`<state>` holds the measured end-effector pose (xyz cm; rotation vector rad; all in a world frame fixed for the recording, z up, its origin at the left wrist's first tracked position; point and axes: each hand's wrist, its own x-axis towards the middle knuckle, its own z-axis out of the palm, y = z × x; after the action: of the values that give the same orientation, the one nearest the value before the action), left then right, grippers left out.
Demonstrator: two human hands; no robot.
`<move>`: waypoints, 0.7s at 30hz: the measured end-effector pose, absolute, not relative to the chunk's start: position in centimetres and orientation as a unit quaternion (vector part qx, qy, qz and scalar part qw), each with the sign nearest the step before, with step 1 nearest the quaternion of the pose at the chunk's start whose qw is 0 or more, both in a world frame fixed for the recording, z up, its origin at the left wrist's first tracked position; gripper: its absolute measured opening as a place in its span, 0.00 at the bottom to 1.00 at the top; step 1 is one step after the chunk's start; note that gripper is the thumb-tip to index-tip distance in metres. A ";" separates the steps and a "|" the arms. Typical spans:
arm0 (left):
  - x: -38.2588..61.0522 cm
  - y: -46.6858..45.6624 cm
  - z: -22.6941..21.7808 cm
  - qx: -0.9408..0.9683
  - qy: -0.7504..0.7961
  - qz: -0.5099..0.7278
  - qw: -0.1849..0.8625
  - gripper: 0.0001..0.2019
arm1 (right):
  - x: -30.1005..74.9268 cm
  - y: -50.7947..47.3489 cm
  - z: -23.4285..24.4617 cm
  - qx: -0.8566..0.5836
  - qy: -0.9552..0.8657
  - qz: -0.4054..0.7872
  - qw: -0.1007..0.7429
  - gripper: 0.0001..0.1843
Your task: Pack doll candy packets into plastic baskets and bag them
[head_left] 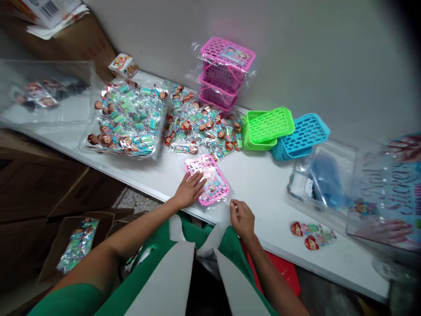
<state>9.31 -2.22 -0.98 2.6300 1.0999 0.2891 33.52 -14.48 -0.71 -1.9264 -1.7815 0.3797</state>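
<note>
My left hand [190,189] lies flat, fingers stretched, on a pink plastic basket [225,183] wrapped in a clear bag near the table's front edge. Through the wrapping I see a printed cartoon girl. To the right of this package, my right hand [242,218] is closed with its fingers curled. Whether anything is inside those fingers is hidden. Just behind the package spreads a pile of small clear packets with cartoon dolls [205,125].
A clear tub [159,147] heaped with similar packets stands left. Behind are stacked pink baskets [219,90]; rightward, green baskets [271,125], blue baskets [301,136] and a clear bin [296,193]. Two loose doll pieces [312,242] lie front right. An open carton [54,259] sits below left.
</note>
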 end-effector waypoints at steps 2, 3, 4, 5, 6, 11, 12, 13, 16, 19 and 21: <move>9.1 -1.6 -1.1 0.917 0.361 0.092 0.144 0.23 | 33.5 -16.0 -1.7 -0.683 -0.688 0.165 0.180 0.15; 8.9 -1.3 -1.1 0.920 0.352 0.089 0.147 0.23 | 33.2 -16.4 -2.2 -0.671 -0.705 0.169 0.158 0.16; 8.8 -1.0 -1.0 0.922 0.346 0.088 0.148 0.23 | 32.8 -16.5 -2.6 -0.660 -0.718 0.168 0.145 0.16; 8.8 -0.8 -0.9 0.924 0.341 0.088 0.147 0.23 | 32.4 -16.5 -3.0 -0.653 -0.726 0.164 0.141 0.17; 8.9 -0.6 -0.8 0.926 0.336 0.089 0.147 0.24 | 31.9 -16.2 -3.2 -0.649 -0.730 0.159 0.142 0.17; 9.5 -0.4 0.0 0.947 0.266 0.077 0.162 0.25 | 30.5 -14.6 -3.2 -0.643 -0.734 0.160 0.152 0.21; 9.6 -0.5 0.0 0.951 0.252 0.069 0.165 0.25 | 30.3 -14.4 -3.1 -0.642 -0.735 0.162 0.147 0.23; 9.6 -0.5 0.0 0.954 0.243 0.062 0.167 0.25 | 30.2 -14.3 -3.0 -0.642 -0.736 0.165 0.138 0.24; 9.4 -0.4 -0.2 0.957 0.236 0.049 0.163 0.25 | 29.8 -13.7 -2.8 -0.655 -0.728 0.172 0.105 0.26; 9.1 -0.4 -0.4 0.960 0.232 0.037 0.152 0.25 | 29.5 -13.1 -2.7 -0.668 -0.719 0.178 0.073 0.27; 9.0 -0.4 -0.5 0.962 0.229 0.031 0.144 0.25 | 29.2 -12.9 -2.5 -0.668 -0.720 0.178 0.059 0.27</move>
<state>9.04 -0.36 -0.49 2.7746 0.6606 0.0880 29.20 -12.89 -2.54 -2.0229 -2.1802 0.5393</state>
